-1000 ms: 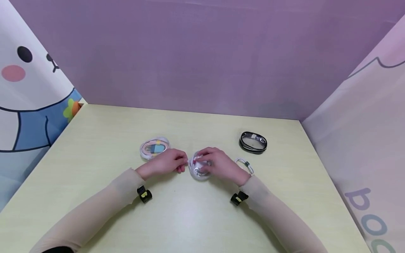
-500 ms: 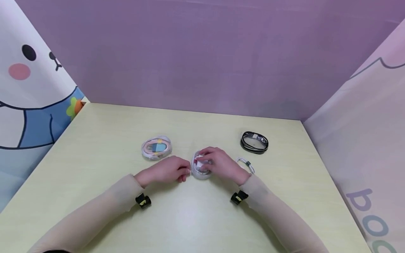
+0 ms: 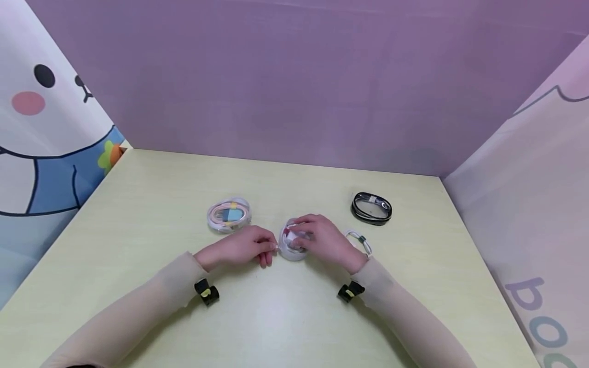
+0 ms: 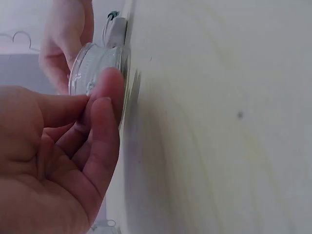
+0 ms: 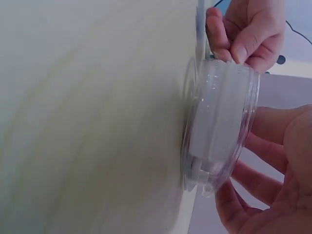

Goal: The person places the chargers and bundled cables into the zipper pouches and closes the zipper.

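A round clear plastic case (image 3: pixel 285 252) with a coiled white cable in it lies on the table between the two hands. At its left edge my left hand (image 3: pixel 246 246) pinches the rim between thumb and index finger. What exactly lies in that pinch is too small to tell. From the right, my right hand (image 3: pixel 322 239) holds the case from above, with bent fingers spread across its top. In the right wrist view the case (image 5: pixel 219 112) stands out as a shallow see-through box with white contents. The left wrist view shows the case (image 4: pixel 97 61) just beyond the left fingertips.
A second clear case (image 3: pixel 228 214) with a pink cable and a blue piece lies behind the left hand. A coiled black cable (image 3: pixel 371 208) is at the back right. Near the right wrist lies a short white cable (image 3: pixel 359 238). A purple panel (image 3: pixel 285 87) borders the table (image 3: pixel 276 327).
The left hand has shifted slightly right and toward the person, staying at the case's left edge. The case sits slightly further right in view. The right hand stays on the case.
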{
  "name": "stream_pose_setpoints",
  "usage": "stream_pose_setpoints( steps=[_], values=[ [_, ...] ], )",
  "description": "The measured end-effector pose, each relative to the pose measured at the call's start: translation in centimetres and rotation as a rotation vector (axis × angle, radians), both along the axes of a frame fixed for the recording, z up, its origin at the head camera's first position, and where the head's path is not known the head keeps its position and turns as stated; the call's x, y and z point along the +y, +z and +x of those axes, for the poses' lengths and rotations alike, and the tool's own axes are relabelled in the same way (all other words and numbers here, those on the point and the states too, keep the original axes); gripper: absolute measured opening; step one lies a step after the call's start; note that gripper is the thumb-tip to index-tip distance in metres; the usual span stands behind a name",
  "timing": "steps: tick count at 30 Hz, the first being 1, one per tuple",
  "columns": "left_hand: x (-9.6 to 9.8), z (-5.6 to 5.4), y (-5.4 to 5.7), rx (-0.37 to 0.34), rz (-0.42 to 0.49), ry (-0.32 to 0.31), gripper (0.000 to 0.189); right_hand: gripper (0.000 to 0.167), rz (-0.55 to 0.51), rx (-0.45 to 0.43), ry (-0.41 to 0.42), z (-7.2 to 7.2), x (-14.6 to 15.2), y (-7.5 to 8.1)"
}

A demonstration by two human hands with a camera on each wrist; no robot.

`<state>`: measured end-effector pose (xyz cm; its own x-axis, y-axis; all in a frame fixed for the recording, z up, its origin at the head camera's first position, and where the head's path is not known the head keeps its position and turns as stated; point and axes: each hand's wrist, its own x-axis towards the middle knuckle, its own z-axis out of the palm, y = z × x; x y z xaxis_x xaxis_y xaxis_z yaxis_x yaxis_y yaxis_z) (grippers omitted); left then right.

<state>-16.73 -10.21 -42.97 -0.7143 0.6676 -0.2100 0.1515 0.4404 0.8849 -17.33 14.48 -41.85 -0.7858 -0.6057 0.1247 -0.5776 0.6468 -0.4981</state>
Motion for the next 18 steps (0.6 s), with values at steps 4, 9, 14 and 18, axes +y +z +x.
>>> stream_pose_setpoints(
  steps=[4, 9, 14, 18],
  values=[
    [-0.2, -0.4, 0.0, -0.024, 0.024, 0.055, 0.023, 0.032, 0.045, 0.05, -0.041, 0.5, 0.5, 0.2],
    [-0.2, -1.0, 0.0, -0.03, 0.035, 0.127, 0.023, 0.026, 0.069, 0.069, -0.086, 1.2, 1.1, 0.8],
    [-0.1, -1.5, -0.1, -0.045, 0.033, 0.182, 0.022, 0.019, 0.075, 0.046, -0.11, 1.9, 1.6, 1.1],
    [0.0, -1.7, -0.3, -0.045, 0.018, 0.186, 0.022, 0.018, 0.086, 0.011, -0.114, 2.5, 1.7, 1.6]
  ],
)
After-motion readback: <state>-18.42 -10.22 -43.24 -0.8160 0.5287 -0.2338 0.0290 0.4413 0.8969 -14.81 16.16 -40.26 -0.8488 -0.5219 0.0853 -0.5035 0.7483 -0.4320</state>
